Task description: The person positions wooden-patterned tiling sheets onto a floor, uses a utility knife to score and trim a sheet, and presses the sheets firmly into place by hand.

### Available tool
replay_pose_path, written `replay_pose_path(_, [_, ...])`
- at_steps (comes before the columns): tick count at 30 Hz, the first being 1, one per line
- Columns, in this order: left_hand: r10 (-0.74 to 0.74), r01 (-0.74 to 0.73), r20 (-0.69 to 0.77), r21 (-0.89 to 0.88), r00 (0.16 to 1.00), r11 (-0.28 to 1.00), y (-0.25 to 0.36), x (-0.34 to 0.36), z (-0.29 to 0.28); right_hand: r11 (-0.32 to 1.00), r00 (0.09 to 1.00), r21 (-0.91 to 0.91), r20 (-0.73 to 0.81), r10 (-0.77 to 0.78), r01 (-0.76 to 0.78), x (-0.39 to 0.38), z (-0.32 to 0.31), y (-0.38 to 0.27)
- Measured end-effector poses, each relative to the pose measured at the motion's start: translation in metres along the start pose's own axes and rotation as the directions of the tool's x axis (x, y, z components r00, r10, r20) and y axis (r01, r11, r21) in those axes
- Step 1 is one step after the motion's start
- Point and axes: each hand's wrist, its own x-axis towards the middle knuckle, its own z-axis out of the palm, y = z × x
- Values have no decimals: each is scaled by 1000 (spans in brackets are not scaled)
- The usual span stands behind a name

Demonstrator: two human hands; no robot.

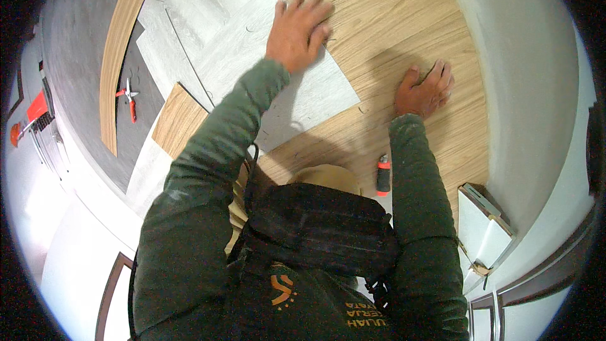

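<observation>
My left hand lies with its fingers spread at the upper edge of a pale grey plank, over the seam with the wood-look flooring. My right hand rests on the wood-look planks farther right. Its thumb stands apart from the slightly bent fingers, and it holds nothing. Thin dark curled shavings are scattered on and around the grey plank. A black and red tool handle lies on the floor beside my right forearm.
At the left, red-handled snips lie on dark grey floor beside a long wood-look strip. A short wood-look offcut sits among pale planks. A wall runs along the right, with a white box-like object near it.
</observation>
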Motion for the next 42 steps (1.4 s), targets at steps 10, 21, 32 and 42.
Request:
replay_pose_path(10, [-20,6,316,43,949,999,64,-117,11,999,997,11,76,32,-33,8,-7,-6])
replay_pose_path(21, [-663,658,-27,159,748,736,30,-189,-27,998,1000,54,-5,-16,17,8,0,-4])
replay_pose_path(32, [-553,555,-362,-109,750,824,-60,-52,-23,998,987,-22,145,61,-59,17,-10,-12])
replay_pose_path(42, [-403,422,-230,37,886,906,-68,3,-14,999,986,-22,158,48,-45,12,-11,-7])
